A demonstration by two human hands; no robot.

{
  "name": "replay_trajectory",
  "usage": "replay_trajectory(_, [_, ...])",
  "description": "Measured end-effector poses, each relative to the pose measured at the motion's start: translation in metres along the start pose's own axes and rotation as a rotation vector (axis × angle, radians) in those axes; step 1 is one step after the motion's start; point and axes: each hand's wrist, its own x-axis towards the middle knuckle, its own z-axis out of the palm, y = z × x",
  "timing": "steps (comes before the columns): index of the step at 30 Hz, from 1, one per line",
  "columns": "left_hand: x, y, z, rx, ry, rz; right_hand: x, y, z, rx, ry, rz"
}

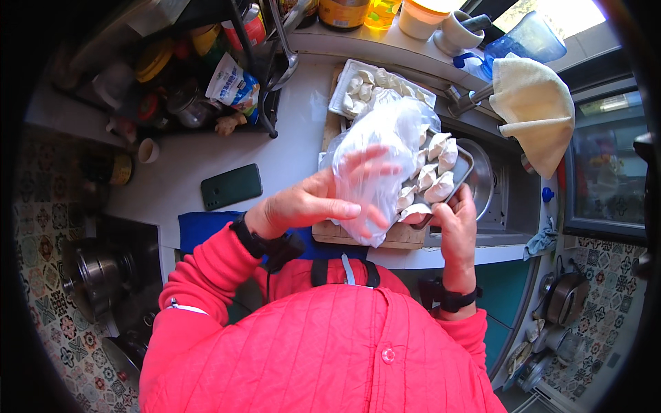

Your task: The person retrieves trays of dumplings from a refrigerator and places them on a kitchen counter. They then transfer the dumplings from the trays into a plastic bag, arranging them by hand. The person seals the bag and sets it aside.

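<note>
My left hand (330,199) is partly inside a clear plastic bag (382,149), its fingers spread and showing through the film, the thumb outside. My right hand (457,214) grips the near right corner of a metal tray (466,166) that bears several folded dumplings (439,187). The bag covers the tray's left part, so that end is hidden. Beyond it, a white tray (338,98) holds more dumplings in rows. A wooden cutting board (372,237) lies beneath.
A dark phone (232,187) and a blue cloth (199,229) lie at left. Behind the phone is a black rack (271,116) with packets and jars. Right of the tray are a metal bowl (485,180) and sink (521,217). A faucet (465,103) and a hanging cloth (534,111) stand behind.
</note>
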Motion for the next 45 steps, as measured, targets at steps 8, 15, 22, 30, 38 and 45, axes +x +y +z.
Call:
replay_trajectory(8, [0.024, 0.005, 0.008, 0.709, 0.09, 0.381, 0.019, -0.021, 0.022, -0.374, -0.002, -0.084])
replay_trajectory(15, [0.069, -0.009, 0.008, 1.766, 0.208, 0.736, 0.018, -0.02, 0.036, -0.448, 0.012, -0.139])
replay_trajectory(22, [0.082, -0.01, -0.01, 1.745, 0.221, 0.656, 0.021, -0.023, 0.033, -0.471, 0.013, -0.163])
replay_trajectory(30, [0.1, 0.005, -0.013, 1.826, 0.081, 0.705, 0.023, -0.027, 0.032, -0.511, 0.004, -0.187])
replay_trajectory(38, [0.088, 0.01, -0.01, 1.905, 0.166, 0.695, 0.025, -0.021, 0.031, -0.462, 0.02, -0.182])
replay_trajectory(45, [0.055, 0.019, -0.025, 1.981, 0.183, 0.516, 0.034, -0.027, 0.034, -0.511, 0.092, -0.26])
